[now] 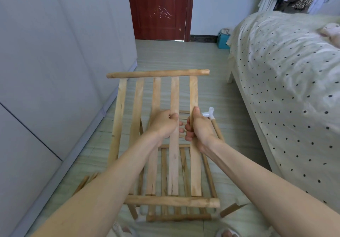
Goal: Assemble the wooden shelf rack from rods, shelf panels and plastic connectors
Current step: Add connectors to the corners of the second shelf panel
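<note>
1. Dead centre, a slatted shelf panel (156,93) of pale wood is held up above the floor, five flat slats running from a round rod at 12 o'clock down to a second round rod at 6 o'clock.
2. The left hand (164,122) curls round the fourth slat from the left, thumb on top, fingers tucked behind the wood.
3. The right hand (197,126) grips the outermost slat at 3 o'clock of the panel, thumb lying up along its face, fingers wrapped round the edge.
4. Both forearms reach in from 6 o'clock, the two hands just beside each other.
5. Under the held panel sits a partly built rack (184,216), with more slats and rods showing through the gaps.
6. At 3 o'clock of the right hand, a white plastic connector (209,114) caps the top of a wooden rod (218,130) on that rack.
7. The floor (174,56) is pale, streaked tile.
8. At 12 o'clock stands a dark red door (158,8).
9. A grey wardrobe (55,53) fills 9 o'clock.
10. A bed (285,71) with a cream, black-dotted cover takes up 3 o'clock, and a teal box (222,41) sits near its far corner.
</note>
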Available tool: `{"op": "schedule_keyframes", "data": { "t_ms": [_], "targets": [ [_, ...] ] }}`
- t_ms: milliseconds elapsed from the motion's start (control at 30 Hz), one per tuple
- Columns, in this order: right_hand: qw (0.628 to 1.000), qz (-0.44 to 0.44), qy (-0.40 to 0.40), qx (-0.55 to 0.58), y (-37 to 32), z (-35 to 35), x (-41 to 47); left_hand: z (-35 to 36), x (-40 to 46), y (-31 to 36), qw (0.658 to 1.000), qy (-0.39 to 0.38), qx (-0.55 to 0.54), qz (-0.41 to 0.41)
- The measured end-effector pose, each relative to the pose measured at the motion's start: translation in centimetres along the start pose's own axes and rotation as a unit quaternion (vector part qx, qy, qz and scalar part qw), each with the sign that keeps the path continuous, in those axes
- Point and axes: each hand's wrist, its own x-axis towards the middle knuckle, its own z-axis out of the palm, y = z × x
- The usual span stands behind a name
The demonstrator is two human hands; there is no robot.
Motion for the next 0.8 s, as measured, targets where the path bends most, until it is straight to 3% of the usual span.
{"op": "schedule_keyframes", "data": {
  "t_ms": [133, 267, 467, 633, 800],
  "targets": [
    [0.995, 0.019, -0.013, -0.095, -0.4, -0.8, 0.6, -0.1, 0.4, -0.2, 0.997, 0.002, -0.048, -0.064],
    [0.981, 0.002, 0.029, -0.189, -1.2, -3.8, 3.0, -0.1, 1.2, -0.5, 0.987, -0.001, -0.080, -0.138],
    [0.947, -0.012, 0.104, -0.302, -0.4, -8.7, 9.3, 1.7, 4.6, -2.6, 0.986, 0.034, 0.026, -0.158],
    [0.950, 0.019, 0.121, -0.286, 1.9, -10.5, 14.5, 4.3, 7.0, -4.5, 0.970, 0.011, 0.181, -0.160],
    [0.962, 0.001, 0.077, -0.263, 2.9, -10.2, 17.9, 6.7, 8.9, -6.1, 0.968, -0.032, 0.138, -0.209]
  ]
}}
